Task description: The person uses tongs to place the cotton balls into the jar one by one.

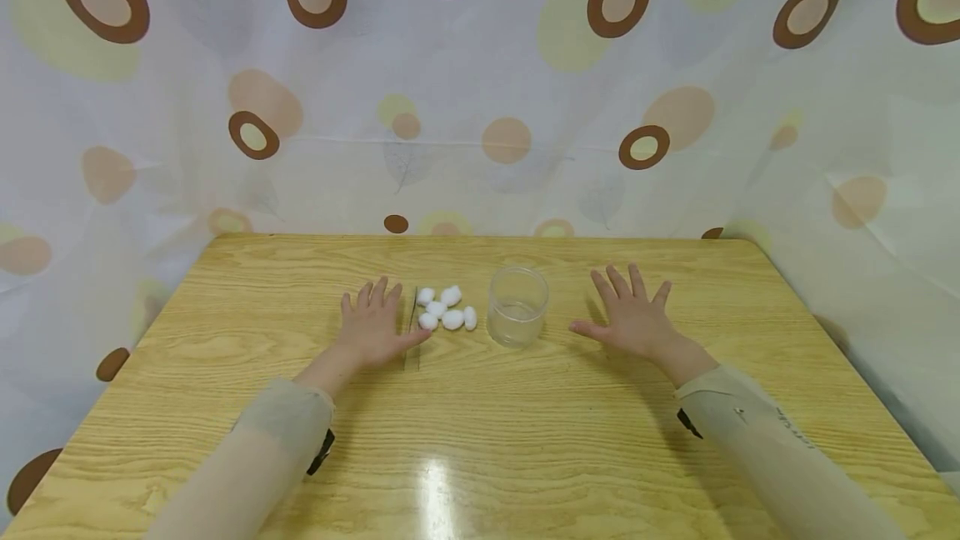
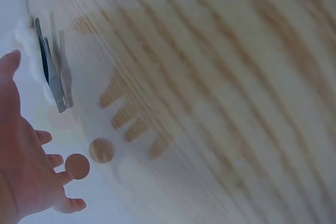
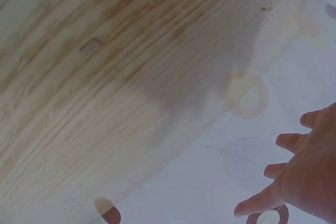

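White cotton balls [image 1: 437,309] lie outside the clear jar [image 1: 517,311], beside tweezers [image 2: 55,85].

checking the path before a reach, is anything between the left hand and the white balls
Yes: the tweezers lie between the left hand and the white balls. In the head view its thumb extends across them; whether it touches them cannot be told. Nothing else visible stands between.

Bright head view, white glare on tabletop [image 1: 540,432], soft shadows, hazy wrist views
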The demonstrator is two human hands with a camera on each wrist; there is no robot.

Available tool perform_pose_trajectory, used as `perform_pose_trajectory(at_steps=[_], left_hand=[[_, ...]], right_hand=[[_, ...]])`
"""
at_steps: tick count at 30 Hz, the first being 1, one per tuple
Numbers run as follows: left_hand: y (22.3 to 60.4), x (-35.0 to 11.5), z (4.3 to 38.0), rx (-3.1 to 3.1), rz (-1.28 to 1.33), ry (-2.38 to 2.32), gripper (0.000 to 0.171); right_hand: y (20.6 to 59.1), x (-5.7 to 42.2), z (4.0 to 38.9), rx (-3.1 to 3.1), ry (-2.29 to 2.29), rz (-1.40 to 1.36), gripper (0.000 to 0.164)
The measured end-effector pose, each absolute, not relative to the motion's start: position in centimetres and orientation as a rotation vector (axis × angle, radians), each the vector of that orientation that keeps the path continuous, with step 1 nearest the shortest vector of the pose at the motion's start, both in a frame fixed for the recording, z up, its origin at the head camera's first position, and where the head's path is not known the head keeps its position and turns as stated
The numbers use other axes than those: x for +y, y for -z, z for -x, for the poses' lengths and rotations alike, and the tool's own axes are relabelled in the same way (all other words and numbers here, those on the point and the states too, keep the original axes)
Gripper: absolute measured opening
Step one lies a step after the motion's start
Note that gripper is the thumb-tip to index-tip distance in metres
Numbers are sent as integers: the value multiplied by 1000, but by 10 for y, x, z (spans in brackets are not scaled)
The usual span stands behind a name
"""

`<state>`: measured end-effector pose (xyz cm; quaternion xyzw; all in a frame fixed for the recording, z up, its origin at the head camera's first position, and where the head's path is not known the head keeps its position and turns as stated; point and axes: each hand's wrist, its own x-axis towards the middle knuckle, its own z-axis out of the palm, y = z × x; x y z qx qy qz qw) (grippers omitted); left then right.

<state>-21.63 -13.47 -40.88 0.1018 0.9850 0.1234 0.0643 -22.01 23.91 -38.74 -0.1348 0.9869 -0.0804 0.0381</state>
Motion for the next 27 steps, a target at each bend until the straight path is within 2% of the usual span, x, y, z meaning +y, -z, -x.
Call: perform_pose_trajectory(at_steps=[13,27], left_hand=[[414,-133,217,2958,-307,-355,85],[414,-123,218,2946,-258,-396,79]], right_hand=[[389,237,219,3030,286,437,95],[385,199,225,2955,590,610,104]])
